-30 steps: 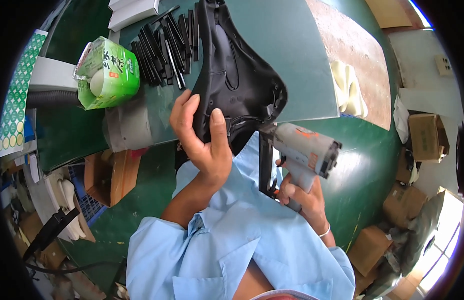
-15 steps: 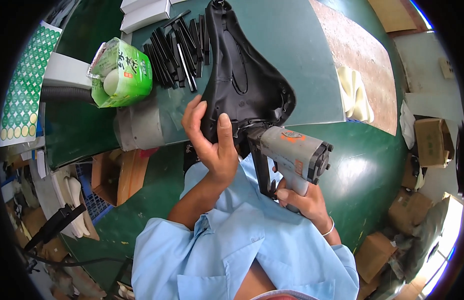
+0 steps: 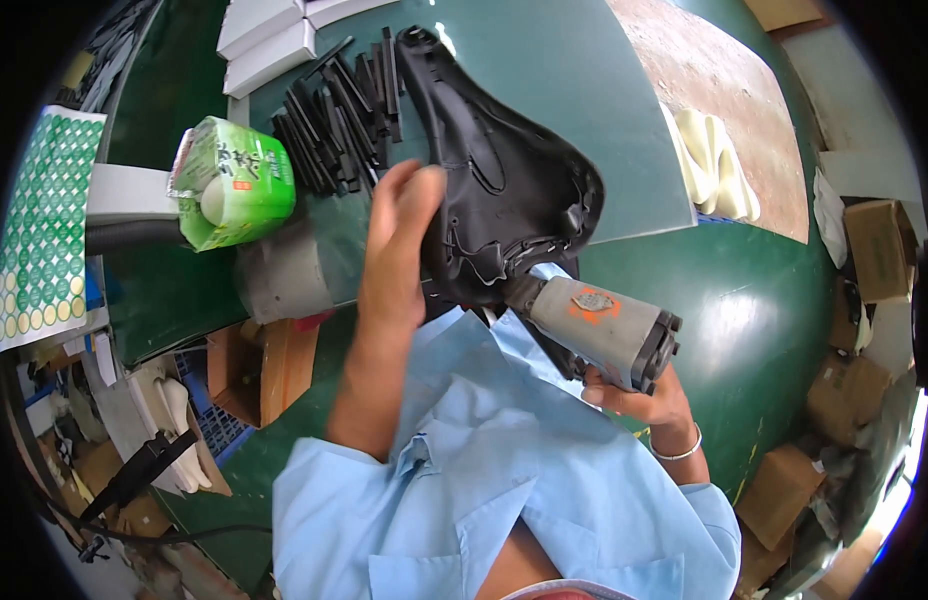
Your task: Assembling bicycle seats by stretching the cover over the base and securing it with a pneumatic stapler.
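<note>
A black bicycle saddle cover [image 3: 514, 170] lies hollow side up at the near edge of the green table, its narrow nose pointing away from me. My left hand [image 3: 396, 230] is at the cover's left edge, thumb and fingers close together. Motion smears it, so I cannot tell whether it grips the edge. My right hand [image 3: 644, 400] is closed round the handle of a grey pneumatic staple gun [image 3: 599, 320] with an orange label. The tool's nose reaches the cover's wide rear edge, and its body hides most of the handle.
Several black strips [image 3: 334, 125] lie in a pile left of the saddle cover. Beyond them are white boxes [image 3: 269, 50]. A green carton [image 3: 249, 190] stands at the left beside a sticker sheet [image 3: 49, 220]. Cream-coloured curved pieces [image 3: 714, 165] lie at the right.
The saddle cover's nose has come nearer and its hollow faces me more. My left hand has slid up its left edge. The staple gun has shifted slightly right and nearer me.
</note>
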